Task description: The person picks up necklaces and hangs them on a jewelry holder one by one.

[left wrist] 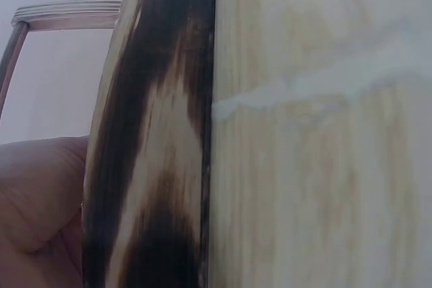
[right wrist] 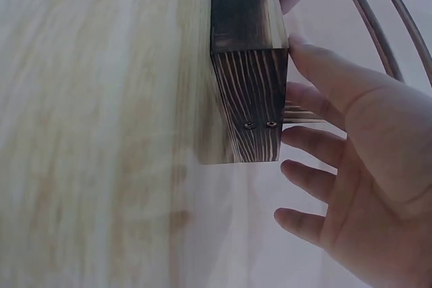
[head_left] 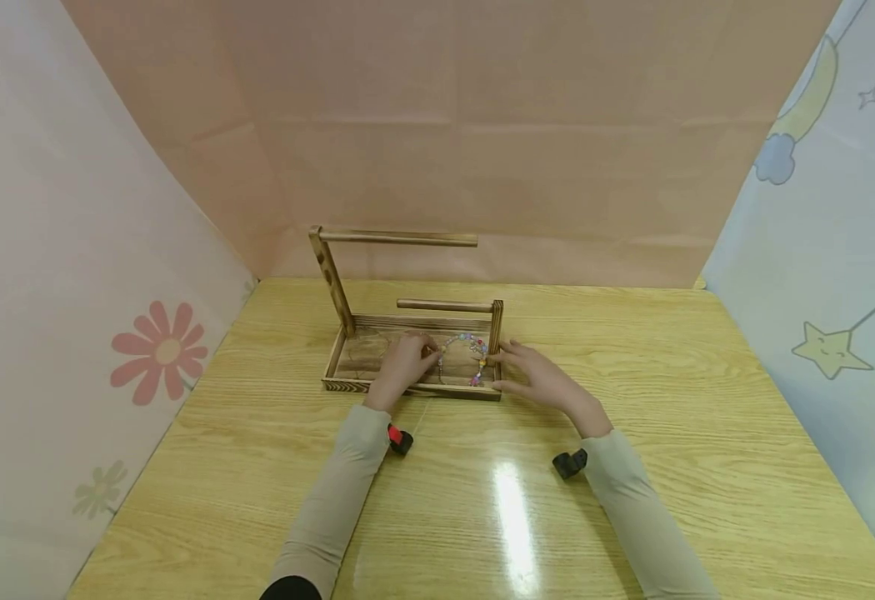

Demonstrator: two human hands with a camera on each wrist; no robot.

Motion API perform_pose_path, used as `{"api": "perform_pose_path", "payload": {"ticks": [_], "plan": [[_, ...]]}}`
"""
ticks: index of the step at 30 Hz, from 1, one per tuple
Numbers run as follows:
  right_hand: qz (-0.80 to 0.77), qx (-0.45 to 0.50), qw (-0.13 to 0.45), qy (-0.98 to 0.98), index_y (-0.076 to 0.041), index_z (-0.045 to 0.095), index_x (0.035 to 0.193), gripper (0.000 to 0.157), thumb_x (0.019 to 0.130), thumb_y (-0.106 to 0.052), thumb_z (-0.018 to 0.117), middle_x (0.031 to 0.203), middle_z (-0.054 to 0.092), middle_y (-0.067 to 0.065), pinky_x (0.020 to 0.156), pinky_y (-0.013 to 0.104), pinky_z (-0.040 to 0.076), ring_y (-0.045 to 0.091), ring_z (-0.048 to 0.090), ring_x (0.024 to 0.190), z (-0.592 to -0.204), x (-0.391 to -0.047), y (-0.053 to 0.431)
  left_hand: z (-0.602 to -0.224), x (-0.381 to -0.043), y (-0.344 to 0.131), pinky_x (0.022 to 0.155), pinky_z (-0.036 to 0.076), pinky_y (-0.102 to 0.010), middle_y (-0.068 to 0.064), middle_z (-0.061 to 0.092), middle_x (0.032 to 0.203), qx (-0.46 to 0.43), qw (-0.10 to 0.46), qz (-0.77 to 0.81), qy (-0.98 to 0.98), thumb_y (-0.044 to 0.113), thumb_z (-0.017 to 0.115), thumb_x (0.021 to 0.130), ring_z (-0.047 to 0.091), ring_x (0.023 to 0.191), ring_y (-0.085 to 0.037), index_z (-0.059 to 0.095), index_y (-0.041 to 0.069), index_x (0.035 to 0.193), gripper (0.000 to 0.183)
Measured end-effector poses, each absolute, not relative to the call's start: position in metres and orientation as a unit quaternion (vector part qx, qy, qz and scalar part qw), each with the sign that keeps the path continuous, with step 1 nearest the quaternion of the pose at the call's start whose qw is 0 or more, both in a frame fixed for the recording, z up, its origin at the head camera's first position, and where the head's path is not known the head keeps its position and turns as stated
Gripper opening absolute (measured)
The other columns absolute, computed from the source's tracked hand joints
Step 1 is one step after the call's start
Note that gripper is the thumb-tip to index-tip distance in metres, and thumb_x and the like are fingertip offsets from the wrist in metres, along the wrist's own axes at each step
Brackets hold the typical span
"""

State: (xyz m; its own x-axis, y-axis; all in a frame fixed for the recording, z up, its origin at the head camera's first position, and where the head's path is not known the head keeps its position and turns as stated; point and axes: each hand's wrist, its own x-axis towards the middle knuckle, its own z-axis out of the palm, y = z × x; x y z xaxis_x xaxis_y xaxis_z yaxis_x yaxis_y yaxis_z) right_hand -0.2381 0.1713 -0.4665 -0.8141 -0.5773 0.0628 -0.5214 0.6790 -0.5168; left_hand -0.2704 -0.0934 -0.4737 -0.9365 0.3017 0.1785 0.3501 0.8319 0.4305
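Two pale beige fabric sleeves on your forearms [head_left: 332, 492], with a small black block [head_left: 570, 463] near each cuff. One yellow wood-grain table [head_left: 707, 467], its surface streaked by glare. Your right hand [head_left: 538, 375]: fingers spread, gripping nothing, at the right end of a shallow rectangular tray [head_left: 452, 392] of scorched, dark-striped wood; two screw heads [right wrist: 271, 125] sit in the end grain. Your left hand [head_left: 403, 362]: fingers bent, reaching over the tray's front wall, tips at the left side of a round, multicoloured bead loop [head_left: 467, 337]; whether they pinch it, you cannot tell. The loop lies inside the tray, right half. Two upright posts, the left taller, carry round wooden bars, one low [head_left: 445, 306], one high [head_left: 400, 238]. Behind, a creased peach backdrop [head_left: 482, 125]; at the sides, pale panels printed with a pink flower [head_left: 168, 352] and a yellow star [head_left: 831, 350].
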Motion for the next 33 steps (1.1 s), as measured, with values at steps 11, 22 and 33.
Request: {"api": "perform_pose_path", "payload": {"ticks": [11,22,33], "plan": [[-0.267,-0.31,0.063,0.91,-0.014,0.045,0.138,0.052,0.093,-0.038,0.055,0.151,0.022,0.019,0.109,0.061,0.02,0.04,0.015,0.139,-0.4688,-0.2363,0.1715,-0.4737,-0.2687,-0.0922,0.052,0.044,-0.025,-0.003,0.061,0.082,-0.164,0.033,-0.23,-0.959,0.027,0.064,0.089,0.053,0.066,-0.012,0.071,0.012,0.092,0.017],[-0.273,-0.305,0.069,0.91,-0.014,0.043,0.14,0.053,0.093,-0.037,0.055,0.151,0.022,0.017,0.109,0.06,0.021,0.04,0.016,0.139,-0.4676,-0.2362,0.1706,-0.4732,-0.2681,-0.0916,0.053,0.046,-0.025,0.0,0.061,0.077,-0.165,0.005,-0.235,-0.958,0.026,0.065,0.088,0.053,0.06,-0.01,0.067,0.013,0.085,0.013],[-0.284,-0.313,0.065,0.904,-0.011,0.042,0.14,0.054,0.093,-0.034,0.056,0.151,0.021,0.019,0.107,0.062,0.022,0.043,0.017,0.138,-0.4673,-0.234,0.1705,-0.4769,-0.2684,-0.0917,0.048,0.041,-0.024,0.002,0.059,0.069,-0.164,-0.007,-0.24,-0.957,0.032,0.066,0.087,0.05,0.053,-0.01,0.063,0.013,0.076,0.022]]}}
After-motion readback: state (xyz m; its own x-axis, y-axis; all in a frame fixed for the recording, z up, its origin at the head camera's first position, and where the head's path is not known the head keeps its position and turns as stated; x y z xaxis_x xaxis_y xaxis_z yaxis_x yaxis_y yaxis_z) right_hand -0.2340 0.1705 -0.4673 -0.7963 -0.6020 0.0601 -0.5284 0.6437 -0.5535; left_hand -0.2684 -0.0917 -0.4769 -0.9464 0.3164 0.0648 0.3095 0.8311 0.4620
